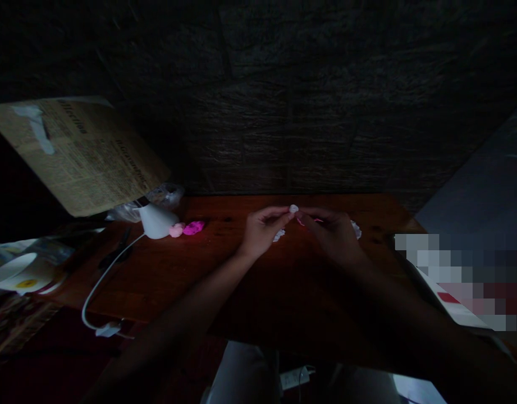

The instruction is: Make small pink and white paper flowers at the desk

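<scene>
Small, rounded white lump (293, 209), held up between the fingertips of my left hand (261, 229) and my right hand (337, 229), over a reddish-brown wooden table (224, 269); its roundish outline shows me no clear long axis or pointing end. Left on the tabletop: a crumpled bright-pink lump (194, 227) and a pale-pink lump (176, 229), beside a white cone-shaped base (156, 221). Behind: a dark block-patterned wall (258, 112), dimly lit.

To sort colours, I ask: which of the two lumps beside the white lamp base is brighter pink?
The magenta lump on the right, farther from the lamp base; the pale-pink lump sits nearer it.
</scene>
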### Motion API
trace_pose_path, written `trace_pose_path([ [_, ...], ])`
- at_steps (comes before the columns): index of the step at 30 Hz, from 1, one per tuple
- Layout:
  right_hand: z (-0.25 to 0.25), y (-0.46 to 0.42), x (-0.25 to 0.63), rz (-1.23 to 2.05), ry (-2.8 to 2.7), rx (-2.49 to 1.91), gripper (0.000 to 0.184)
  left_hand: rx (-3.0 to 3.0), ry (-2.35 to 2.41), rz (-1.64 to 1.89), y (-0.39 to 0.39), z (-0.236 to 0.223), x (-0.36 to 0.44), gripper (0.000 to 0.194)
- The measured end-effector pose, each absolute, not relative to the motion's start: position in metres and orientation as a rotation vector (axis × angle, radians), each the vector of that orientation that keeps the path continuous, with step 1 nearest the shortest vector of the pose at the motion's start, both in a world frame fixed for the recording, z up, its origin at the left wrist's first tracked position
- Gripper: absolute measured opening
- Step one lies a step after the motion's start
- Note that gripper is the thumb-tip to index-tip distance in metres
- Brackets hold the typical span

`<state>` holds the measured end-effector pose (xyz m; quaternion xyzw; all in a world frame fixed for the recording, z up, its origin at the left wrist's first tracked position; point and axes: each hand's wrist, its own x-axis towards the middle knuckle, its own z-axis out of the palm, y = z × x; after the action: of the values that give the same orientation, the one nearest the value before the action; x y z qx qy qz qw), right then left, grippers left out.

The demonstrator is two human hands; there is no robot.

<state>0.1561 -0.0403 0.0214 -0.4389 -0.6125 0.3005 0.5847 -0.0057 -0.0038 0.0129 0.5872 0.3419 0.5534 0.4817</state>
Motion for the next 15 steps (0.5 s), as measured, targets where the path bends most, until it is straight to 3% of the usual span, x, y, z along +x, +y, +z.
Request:
trace_pose_path([
  [15,0.0174,-0.0461,0.1505,0.573,-1.449,-1.104,0.020,1.476,0.912,1.451,-0.0080,0.0148,-0.0055,0.022],
])
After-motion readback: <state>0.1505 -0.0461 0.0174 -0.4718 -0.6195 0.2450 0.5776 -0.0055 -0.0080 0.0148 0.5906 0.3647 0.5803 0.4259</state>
